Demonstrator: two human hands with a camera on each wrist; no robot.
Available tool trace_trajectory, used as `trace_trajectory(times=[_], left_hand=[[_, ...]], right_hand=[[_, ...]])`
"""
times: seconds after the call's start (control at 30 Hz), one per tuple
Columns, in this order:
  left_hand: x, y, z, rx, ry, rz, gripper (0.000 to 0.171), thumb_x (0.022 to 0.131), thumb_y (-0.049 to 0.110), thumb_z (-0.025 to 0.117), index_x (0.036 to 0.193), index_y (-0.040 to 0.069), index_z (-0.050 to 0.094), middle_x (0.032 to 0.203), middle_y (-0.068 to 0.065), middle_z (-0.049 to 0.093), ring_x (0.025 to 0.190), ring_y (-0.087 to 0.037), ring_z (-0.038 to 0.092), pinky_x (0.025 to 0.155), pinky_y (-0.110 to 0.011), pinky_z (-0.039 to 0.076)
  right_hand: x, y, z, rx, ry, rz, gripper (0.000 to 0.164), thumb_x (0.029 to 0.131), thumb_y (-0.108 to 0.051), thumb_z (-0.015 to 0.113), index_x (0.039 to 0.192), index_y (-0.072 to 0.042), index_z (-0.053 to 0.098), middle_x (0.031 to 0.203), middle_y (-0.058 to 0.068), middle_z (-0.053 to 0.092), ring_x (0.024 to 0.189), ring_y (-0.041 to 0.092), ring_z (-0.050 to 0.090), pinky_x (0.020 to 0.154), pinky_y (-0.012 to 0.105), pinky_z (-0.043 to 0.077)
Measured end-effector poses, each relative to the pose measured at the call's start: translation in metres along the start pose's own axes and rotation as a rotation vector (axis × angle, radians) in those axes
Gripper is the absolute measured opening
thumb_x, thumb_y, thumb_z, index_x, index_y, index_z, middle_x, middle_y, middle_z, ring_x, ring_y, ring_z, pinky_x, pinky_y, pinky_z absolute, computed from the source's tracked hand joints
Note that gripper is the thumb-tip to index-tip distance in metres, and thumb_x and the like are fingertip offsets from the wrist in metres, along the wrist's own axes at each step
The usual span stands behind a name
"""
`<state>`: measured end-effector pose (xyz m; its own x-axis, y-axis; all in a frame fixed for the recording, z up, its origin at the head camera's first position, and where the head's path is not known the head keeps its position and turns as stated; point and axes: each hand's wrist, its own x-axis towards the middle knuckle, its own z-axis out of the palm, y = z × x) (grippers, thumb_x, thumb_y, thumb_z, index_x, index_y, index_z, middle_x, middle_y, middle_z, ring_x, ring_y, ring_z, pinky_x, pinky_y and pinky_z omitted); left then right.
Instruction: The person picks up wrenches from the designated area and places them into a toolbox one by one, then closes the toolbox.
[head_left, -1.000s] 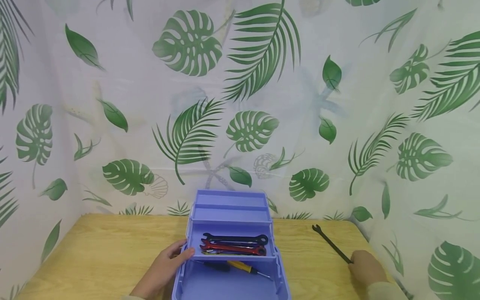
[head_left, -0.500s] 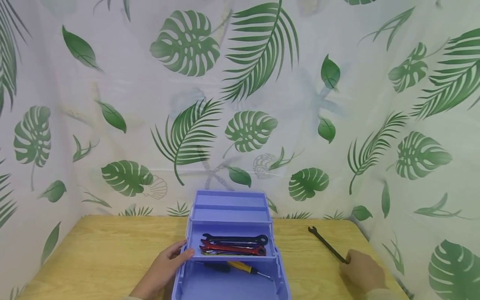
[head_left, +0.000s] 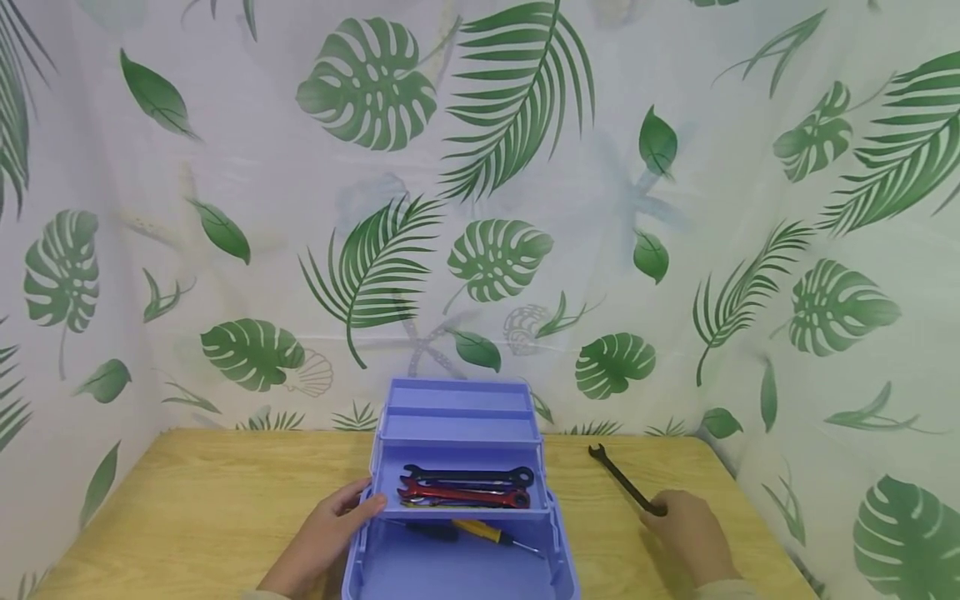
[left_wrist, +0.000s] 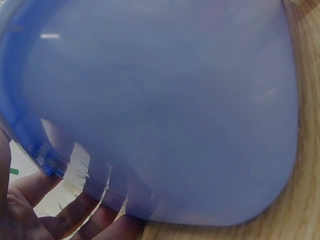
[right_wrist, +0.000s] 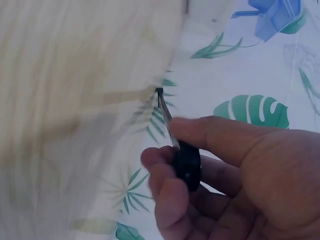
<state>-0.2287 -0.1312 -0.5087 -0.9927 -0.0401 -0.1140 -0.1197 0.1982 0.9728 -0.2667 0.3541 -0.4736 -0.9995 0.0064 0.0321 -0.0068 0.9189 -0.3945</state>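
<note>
A black wrench [head_left: 622, 477] extends from my right hand [head_left: 686, 533], which grips its near end over the right side of the table; its open jaw points to the far left. In the right wrist view, thumb and curled fingers hold the wrench's dark end [right_wrist: 187, 167]. My left hand [head_left: 326, 533] grips the left side of the blue toolbox [head_left: 457, 575], thumb on the tray's edge. The left wrist view shows fingers against its outer wall [left_wrist: 165, 110]. In the raised tray [head_left: 457, 454] lie a black wrench [head_left: 468, 476], a red wrench [head_left: 465, 494] and others partly hidden.
A yellow-handled screwdriver [head_left: 477, 530] and a dark handle [head_left: 435, 531] lie in the box's lower compartment, partly under the tray. Two upper trays [head_left: 460, 429] step back behind. A leaf-patterned curtain [head_left: 525, 358] stands behind the wooden table [head_left: 247, 492].
My right hand has moved left with the black wrench, nearer the toolbox. The left hand stays on the toolbox's side.
</note>
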Motion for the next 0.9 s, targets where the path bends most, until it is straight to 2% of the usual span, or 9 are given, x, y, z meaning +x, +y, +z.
trace_trajectory(times=[0.1, 0.27, 0.47, 0.63, 0.77, 0.9], left_hand=[[0.0, -0.001, -0.001, -0.009, -0.005, -0.007, 0.067, 0.097, 0.041, 0.071, 0.146, 0.0, 0.055, 0.138, -0.023, 0.063, 0.116, -0.029, 0.064, 0.096, -0.049, 0.058], [0.0, -0.001, -0.001, -0.021, -0.009, -0.014, 0.069, 0.096, 0.044, 0.072, 0.147, 0.001, 0.055, 0.141, -0.025, 0.06, 0.122, -0.033, 0.062, 0.099, -0.051, 0.056], [-0.001, 0.0, -0.001, -0.02, -0.01, -0.017, 0.07, 0.096, 0.045, 0.072, 0.147, 0.001, 0.054, 0.145, -0.027, 0.056, 0.126, -0.037, 0.06, 0.101, -0.053, 0.055], [-0.002, 0.001, -0.001, -0.036, -0.012, -0.009, 0.067, 0.097, 0.04, 0.072, 0.147, -0.002, 0.054, 0.14, -0.026, 0.06, 0.12, -0.032, 0.063, 0.098, -0.05, 0.057], [-0.001, 0.002, -0.001, 0.008, -0.003, -0.012, 0.068, 0.097, 0.041, 0.071, 0.146, -0.002, 0.055, 0.136, -0.024, 0.063, 0.115, -0.03, 0.064, 0.096, -0.051, 0.058], [-0.001, 0.002, -0.001, -0.013, -0.016, -0.022, 0.069, 0.097, 0.043, 0.071, 0.147, -0.002, 0.054, 0.138, -0.025, 0.061, 0.116, -0.03, 0.064, 0.095, -0.05, 0.058]], right_hand=[[-0.001, -0.005, 0.002, -0.014, -0.004, 0.042, 0.018, 0.09, -0.019, 0.075, 0.097, -0.003, 0.078, 0.099, 0.017, 0.076, 0.093, 0.041, 0.071, 0.076, 0.059, 0.057], [-0.004, -0.009, 0.005, 0.003, -0.02, 0.116, 0.02, 0.093, -0.024, 0.073, 0.1, -0.007, 0.08, 0.105, 0.018, 0.076, 0.096, 0.044, 0.07, 0.072, 0.06, 0.057], [-0.005, -0.017, 0.014, 0.023, 0.017, 0.149, 0.02, 0.093, -0.026, 0.071, 0.097, -0.009, 0.081, 0.101, 0.014, 0.077, 0.093, 0.039, 0.071, 0.072, 0.058, 0.056], [-0.006, -0.023, 0.019, 0.026, 0.03, 0.175, 0.023, 0.094, -0.027, 0.069, 0.1, -0.009, 0.081, 0.103, 0.014, 0.077, 0.096, 0.04, 0.071, 0.076, 0.058, 0.055], [-0.007, -0.026, 0.02, 0.031, 0.041, 0.167, 0.021, 0.095, -0.026, 0.066, 0.098, -0.012, 0.081, 0.102, 0.012, 0.077, 0.093, 0.035, 0.072, 0.074, 0.056, 0.056], [-0.007, -0.025, 0.022, 0.042, 0.048, 0.151, 0.021, 0.096, -0.024, 0.065, 0.098, -0.012, 0.082, 0.1, 0.011, 0.078, 0.088, 0.028, 0.072, 0.07, 0.052, 0.057]])
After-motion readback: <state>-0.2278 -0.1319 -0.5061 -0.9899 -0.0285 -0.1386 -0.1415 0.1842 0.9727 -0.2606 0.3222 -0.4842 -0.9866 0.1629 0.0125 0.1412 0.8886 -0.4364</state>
